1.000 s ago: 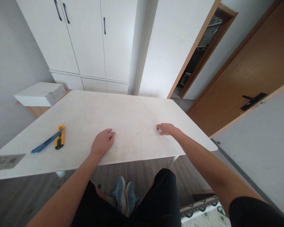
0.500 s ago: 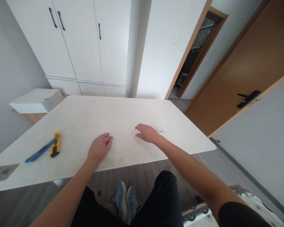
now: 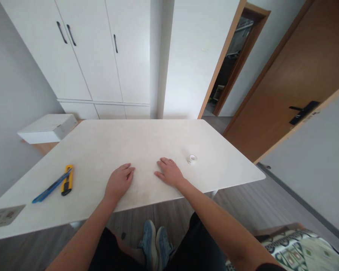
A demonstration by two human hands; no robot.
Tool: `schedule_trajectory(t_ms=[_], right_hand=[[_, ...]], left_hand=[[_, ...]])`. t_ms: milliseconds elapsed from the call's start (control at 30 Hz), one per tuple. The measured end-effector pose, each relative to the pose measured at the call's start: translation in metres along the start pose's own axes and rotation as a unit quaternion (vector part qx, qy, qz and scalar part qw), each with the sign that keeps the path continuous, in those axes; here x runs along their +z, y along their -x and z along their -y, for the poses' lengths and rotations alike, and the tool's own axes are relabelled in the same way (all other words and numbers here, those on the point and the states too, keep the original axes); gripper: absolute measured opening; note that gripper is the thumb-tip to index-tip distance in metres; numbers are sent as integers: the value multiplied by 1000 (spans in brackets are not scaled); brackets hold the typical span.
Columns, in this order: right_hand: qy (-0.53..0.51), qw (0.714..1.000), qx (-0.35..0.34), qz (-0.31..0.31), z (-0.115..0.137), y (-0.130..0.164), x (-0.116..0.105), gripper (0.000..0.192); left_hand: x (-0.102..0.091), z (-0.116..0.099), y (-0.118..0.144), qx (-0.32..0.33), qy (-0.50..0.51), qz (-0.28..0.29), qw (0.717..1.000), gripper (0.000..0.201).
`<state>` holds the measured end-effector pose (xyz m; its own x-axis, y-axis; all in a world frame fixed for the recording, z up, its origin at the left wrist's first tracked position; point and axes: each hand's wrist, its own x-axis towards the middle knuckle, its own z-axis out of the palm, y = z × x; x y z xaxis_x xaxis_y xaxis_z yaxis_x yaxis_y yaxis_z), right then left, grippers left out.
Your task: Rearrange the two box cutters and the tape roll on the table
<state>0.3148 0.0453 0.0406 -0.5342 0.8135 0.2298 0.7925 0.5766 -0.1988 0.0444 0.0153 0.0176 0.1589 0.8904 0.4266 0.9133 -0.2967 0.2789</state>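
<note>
My left hand point(image 3: 119, 181) lies palm down on the white table point(image 3: 135, 143) near its front edge, fingers loosely apart, holding nothing. My right hand point(image 3: 169, 172) rests flat beside it, a little to the right, also empty. A small white roll of tape point(image 3: 192, 159) lies on the table just right of my right hand, apart from the fingers. Far to the left lie a yellow utility knife point(image 3: 67, 180) and a blue one point(image 3: 51, 186), side by side and touching.
A grey printed sheet point(image 3: 4, 216) sits at the table's front left corner. A white box point(image 3: 47, 128) stands on a low wooden surface left of the table. White cupboards point(image 3: 96, 56) are behind, a brown door point(image 3: 296, 86) at right. My legs and shoes point(image 3: 155, 241) show below.
My right hand let go of the tape roll at the right and drew back left, settling flat next to my left hand. The left hand stayed put.
</note>
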Motion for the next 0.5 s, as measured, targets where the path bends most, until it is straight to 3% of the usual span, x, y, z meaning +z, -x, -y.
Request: schedule_trajectory(t_ms=[133,267,367,500], right_hand=[[3,1000,8,3,0,-1,2,48],[5,1000,29,2,16,-24,-1,32],[-21,1000,-13,-13,58,-55,-9,28],[-41,996,-80,-17,149,-105,-16,30]], left_hand=[[-4,-7,1,-15,0,0,1000,35],[-5,-12,-1,-35,17,-2,999,29],[-3,-12,0,-38,34,-11,999,26],[5,-8,2,-55,75,-5,996,28]])
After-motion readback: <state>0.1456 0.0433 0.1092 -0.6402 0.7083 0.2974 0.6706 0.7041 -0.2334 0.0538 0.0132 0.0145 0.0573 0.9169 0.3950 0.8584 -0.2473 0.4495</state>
